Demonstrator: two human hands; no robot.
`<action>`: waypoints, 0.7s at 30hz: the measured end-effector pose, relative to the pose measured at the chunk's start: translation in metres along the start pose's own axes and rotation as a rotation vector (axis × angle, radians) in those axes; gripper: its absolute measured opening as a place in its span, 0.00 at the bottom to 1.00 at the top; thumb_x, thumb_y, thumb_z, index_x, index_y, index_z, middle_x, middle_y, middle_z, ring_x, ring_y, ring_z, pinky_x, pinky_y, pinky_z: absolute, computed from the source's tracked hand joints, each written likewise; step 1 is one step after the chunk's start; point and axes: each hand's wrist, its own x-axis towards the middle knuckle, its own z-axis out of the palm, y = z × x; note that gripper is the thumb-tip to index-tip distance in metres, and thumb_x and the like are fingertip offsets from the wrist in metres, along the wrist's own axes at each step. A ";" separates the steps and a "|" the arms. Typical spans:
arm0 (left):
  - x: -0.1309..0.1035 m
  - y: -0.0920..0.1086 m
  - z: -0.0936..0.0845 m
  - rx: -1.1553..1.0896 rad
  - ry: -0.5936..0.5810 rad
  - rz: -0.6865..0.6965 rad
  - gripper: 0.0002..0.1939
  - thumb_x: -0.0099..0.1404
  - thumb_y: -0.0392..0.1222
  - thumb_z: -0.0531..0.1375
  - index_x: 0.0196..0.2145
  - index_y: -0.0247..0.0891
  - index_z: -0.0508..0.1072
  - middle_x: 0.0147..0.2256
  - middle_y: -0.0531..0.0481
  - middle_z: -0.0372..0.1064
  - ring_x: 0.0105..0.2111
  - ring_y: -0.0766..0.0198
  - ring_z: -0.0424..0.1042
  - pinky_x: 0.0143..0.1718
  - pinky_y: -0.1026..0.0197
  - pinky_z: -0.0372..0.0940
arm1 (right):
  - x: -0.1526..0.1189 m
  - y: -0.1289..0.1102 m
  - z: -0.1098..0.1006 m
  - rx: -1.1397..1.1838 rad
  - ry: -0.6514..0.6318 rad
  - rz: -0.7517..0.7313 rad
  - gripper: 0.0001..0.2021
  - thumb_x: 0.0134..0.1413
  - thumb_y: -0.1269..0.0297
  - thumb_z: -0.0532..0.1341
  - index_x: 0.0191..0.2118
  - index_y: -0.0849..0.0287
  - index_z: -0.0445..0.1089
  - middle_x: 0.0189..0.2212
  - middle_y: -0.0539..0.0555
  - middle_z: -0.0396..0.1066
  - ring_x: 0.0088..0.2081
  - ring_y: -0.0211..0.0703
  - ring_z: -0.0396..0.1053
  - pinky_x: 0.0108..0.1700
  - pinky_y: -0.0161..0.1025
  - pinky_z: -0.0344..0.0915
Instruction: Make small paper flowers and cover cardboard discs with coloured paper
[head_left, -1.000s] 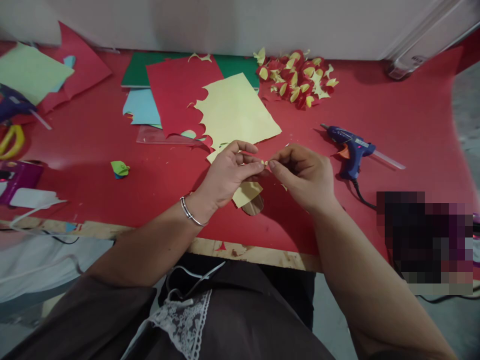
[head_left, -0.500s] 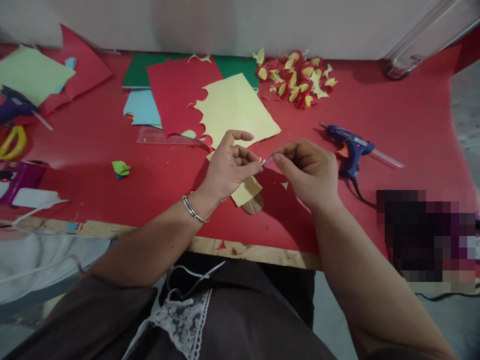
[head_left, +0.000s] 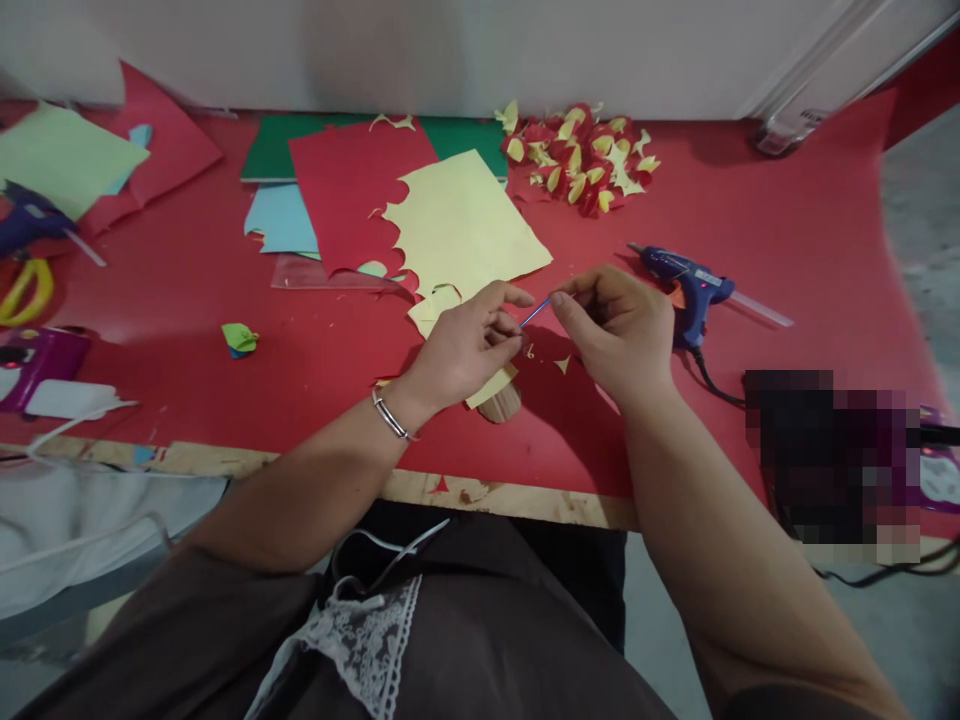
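Observation:
A thin blue stick (head_left: pixel 535 313) slants between my two hands over the red table. Its upper end is pinched by the thumb and fingertips of my right hand (head_left: pixel 626 330). The lower end meets the curled fingers and thumb of my left hand (head_left: pixel 472 345), whose index finger stretches out above. Just below the stick lies a small curled bit of pale yellow paper (head_left: pixel 529 352). Partly under my left hand are a yellow paper piece (head_left: pixel 495 386) and a brown wood-grained oval (head_left: pixel 502 402). A pale yellow sheet with scalloped edges (head_left: pixel 469 220) spreads behind the hands.
A blue glue gun (head_left: pixel 690 285) lies right of my right hand, its cord running down. Red-and-yellow paper flowers (head_left: pixel 585 160) are heaped at the back. A small green-and-blue paper piece (head_left: pixel 240 338) sits left. Yellow-handled scissors (head_left: pixel 28 290) and another glue gun (head_left: pixel 34 220) are far left.
The small curled yellow paper that was at my left fingertips now lies on the table below. More of the blue stick shows between my hands. The view has shifted slightly.

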 end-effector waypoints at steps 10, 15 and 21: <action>0.002 -0.002 -0.035 0.359 0.006 0.047 0.24 0.56 0.22 0.60 0.47 0.42 0.77 0.41 0.48 0.81 0.47 0.54 0.75 0.49 0.52 0.67 | 0.003 0.004 -0.001 -0.014 -0.024 -0.001 0.06 0.60 0.61 0.67 0.33 0.55 0.76 0.24 0.48 0.69 0.25 0.37 0.61 0.30 0.39 0.57; 0.004 -0.004 -0.044 0.454 -0.079 0.020 0.26 0.54 0.21 0.59 0.48 0.40 0.79 0.42 0.44 0.79 0.52 0.46 0.66 0.53 0.46 0.66 | 0.002 0.005 0.000 0.003 -0.021 -0.013 0.05 0.60 0.62 0.67 0.33 0.55 0.76 0.24 0.48 0.68 0.25 0.38 0.61 0.30 0.41 0.56; 0.008 0.002 -0.056 0.518 0.067 0.052 0.20 0.56 0.24 0.62 0.43 0.43 0.79 0.35 0.49 0.78 0.47 0.48 0.68 0.55 0.46 0.63 | 0.002 0.009 0.000 -0.011 -0.024 -0.011 0.04 0.59 0.63 0.67 0.33 0.55 0.76 0.24 0.47 0.68 0.25 0.37 0.59 0.30 0.41 0.55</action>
